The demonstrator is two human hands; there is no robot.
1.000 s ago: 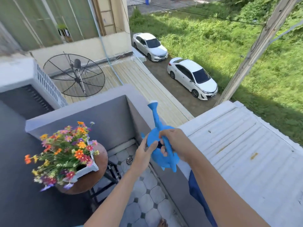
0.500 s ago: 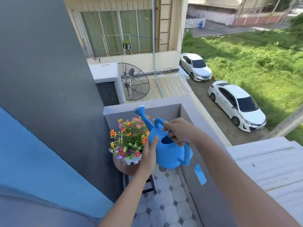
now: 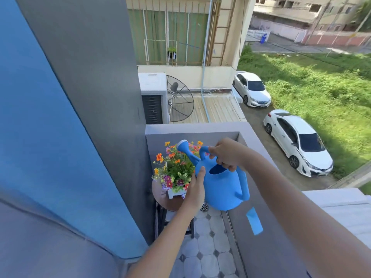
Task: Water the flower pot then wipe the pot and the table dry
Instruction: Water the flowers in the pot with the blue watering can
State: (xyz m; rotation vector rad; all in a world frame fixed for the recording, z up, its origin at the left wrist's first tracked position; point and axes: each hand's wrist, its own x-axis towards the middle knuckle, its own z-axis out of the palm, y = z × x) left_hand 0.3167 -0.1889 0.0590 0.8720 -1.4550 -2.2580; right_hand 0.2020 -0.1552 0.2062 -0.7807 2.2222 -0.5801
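A blue plastic watering can (image 3: pixel 221 186) hangs in the air over the balcony, its spout rose (image 3: pixel 182 145) pointing up and left above the flowers. My right hand (image 3: pixel 226 154) grips its top handle. My left hand (image 3: pixel 195 188) lies flat against the can's left side, fingers up. Just left of the can, a white flower pot (image 3: pixel 174 192) full of orange, pink and purple flowers (image 3: pixel 173 167) stands on a small round brown table (image 3: pixel 160 197). No water is visibly coming out.
A grey parapet wall (image 3: pixel 192 130) closes the balcony ahead and on the right. A blue cloth (image 3: pixel 254 221) lies on the right ledge. A grey and blue wall (image 3: pixel 84 97) rises on the left. The tiled floor (image 3: pixel 204 249) has a drain (image 3: pixel 204 207).
The view has swung left, bringing the flowers from the far left to just beside the can. The can has levelled, with its spout now over the blooms; both hands keep their hold.
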